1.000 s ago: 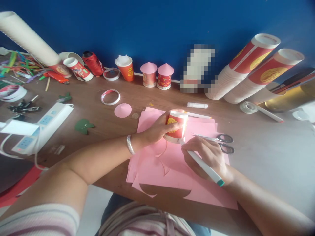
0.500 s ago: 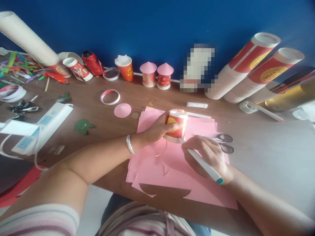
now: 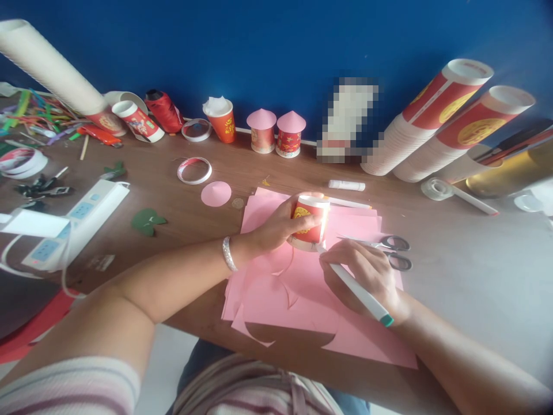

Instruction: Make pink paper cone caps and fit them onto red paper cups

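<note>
My left hand [image 3: 283, 222] is wrapped round a short red paper cup [image 3: 309, 230] with a gold print, holding it over a stack of pink paper [image 3: 302, 300]. In my right hand [image 3: 363, 271] is a white marker pen [image 3: 365, 297] with a green end, its tip at the cup's lower white rim. Whether the tip touches cannot be made out. Scissors [image 3: 395, 251] with dark handles lie just beyond my right hand, on the paper. A pink paper cone [image 3: 216, 193] rests on the table to the left.
Two small cups with pink cone tops [image 3: 276, 135] stand by the blue wall. Tall cup stacks [image 3: 436, 109] lean at the right. A glue stick [image 3: 346, 185], a white paper ring [image 3: 194, 171], a green paper cutout [image 3: 147, 222] and a power strip [image 3: 78, 225] lie around.
The view has shifted very slightly. Both hands keep their hold, and the cup and marker stay nearly where they were.
</note>
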Action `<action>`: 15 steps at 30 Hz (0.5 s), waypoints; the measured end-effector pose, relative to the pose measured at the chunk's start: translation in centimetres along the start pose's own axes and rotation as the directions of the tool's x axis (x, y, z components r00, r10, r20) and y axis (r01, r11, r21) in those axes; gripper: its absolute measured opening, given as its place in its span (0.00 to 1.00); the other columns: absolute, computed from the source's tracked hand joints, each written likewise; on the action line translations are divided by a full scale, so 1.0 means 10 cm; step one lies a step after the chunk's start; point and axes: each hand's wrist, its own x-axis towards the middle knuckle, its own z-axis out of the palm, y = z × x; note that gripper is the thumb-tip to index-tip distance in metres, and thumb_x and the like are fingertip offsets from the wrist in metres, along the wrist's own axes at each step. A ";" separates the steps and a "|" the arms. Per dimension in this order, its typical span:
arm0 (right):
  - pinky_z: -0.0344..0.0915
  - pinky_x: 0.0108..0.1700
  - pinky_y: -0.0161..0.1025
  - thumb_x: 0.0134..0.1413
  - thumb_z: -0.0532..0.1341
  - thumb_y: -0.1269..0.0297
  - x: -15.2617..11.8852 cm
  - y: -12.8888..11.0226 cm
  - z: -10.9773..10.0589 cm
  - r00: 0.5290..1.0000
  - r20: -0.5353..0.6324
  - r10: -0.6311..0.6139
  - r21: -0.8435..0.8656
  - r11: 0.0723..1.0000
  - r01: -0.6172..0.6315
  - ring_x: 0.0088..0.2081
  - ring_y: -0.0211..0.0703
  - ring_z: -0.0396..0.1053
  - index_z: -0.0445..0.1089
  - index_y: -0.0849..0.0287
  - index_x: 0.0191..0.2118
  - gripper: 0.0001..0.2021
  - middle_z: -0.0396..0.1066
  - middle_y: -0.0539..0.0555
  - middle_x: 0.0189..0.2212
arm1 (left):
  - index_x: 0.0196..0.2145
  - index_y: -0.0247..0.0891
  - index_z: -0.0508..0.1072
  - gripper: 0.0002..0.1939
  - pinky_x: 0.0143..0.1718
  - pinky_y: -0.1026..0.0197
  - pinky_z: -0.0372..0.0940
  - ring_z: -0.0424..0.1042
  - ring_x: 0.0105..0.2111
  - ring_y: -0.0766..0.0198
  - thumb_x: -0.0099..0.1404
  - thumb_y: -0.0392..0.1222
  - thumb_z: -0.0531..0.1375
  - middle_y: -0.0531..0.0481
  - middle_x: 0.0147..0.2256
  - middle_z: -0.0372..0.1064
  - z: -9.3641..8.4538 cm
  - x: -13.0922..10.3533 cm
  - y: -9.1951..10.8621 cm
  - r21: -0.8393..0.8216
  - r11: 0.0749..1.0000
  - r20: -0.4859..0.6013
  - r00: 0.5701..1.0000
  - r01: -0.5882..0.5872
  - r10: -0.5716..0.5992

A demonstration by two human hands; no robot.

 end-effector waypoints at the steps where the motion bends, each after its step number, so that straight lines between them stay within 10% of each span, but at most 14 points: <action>1: 0.62 0.27 0.36 0.60 0.60 0.81 0.00 -0.01 0.00 1.000 0.004 0.002 0.000 1.000 -0.002 0.25 0.37 0.64 0.66 0.57 0.41 0.11 0.68 0.48 0.27 | 0.58 0.37 0.65 0.26 0.51 0.51 0.67 0.73 0.45 0.56 0.66 0.47 0.63 0.44 0.44 0.74 0.00 0.00 0.00 0.004 1.000 0.000 1.000 -0.002 0.002; 15: 0.64 0.27 0.37 0.57 0.61 0.83 -0.01 0.01 0.03 0.999 -0.014 -0.035 -0.015 0.999 0.035 0.25 0.38 0.66 0.67 0.58 0.39 0.12 0.69 0.49 0.26 | 0.46 0.36 0.70 0.18 0.45 0.56 0.68 0.71 0.39 0.60 0.64 0.49 0.65 0.46 0.39 0.71 0.04 0.00 0.08 0.003 1.000 -0.015 1.000 0.000 0.000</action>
